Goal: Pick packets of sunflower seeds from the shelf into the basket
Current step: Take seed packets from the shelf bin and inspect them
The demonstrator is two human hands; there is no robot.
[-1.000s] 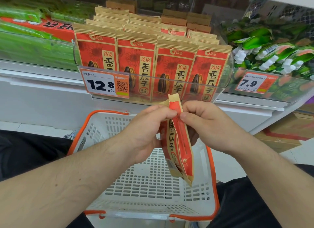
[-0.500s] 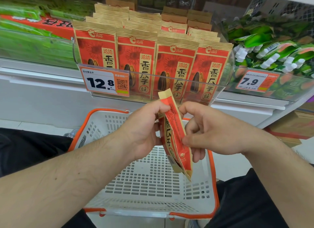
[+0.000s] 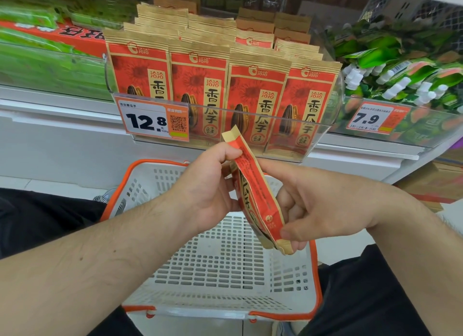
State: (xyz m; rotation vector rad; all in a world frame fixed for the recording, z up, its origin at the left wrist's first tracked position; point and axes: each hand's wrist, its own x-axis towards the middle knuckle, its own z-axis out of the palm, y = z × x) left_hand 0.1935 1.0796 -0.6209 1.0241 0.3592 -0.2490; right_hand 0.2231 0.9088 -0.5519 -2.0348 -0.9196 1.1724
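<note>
A red and tan packet of sunflower seeds (image 3: 253, 190) hangs edge-on above the white basket with the orange rim (image 3: 220, 275). My left hand (image 3: 208, 185) pinches its upper end. My right hand (image 3: 323, 205) pinches its lower corner between thumb and fingers. Several more packets of the same kind (image 3: 198, 77) stand in rows on the shelf behind a clear plastic front (image 3: 250, 135). Nothing lies in the part of the basket that shows.
A price tag reading 12.8 (image 3: 152, 120) is clipped to the clear front. Green packets (image 3: 40, 57) lie on the shelf to the left. Green pouches with white caps (image 3: 400, 75) and a 7.9 tag (image 3: 373, 119) are to the right. Dark trouser legs flank the basket.
My right hand has slid down from the packet's top to its lower corner. The packet has tilted, its bottom swinging right, and sits a little higher.
</note>
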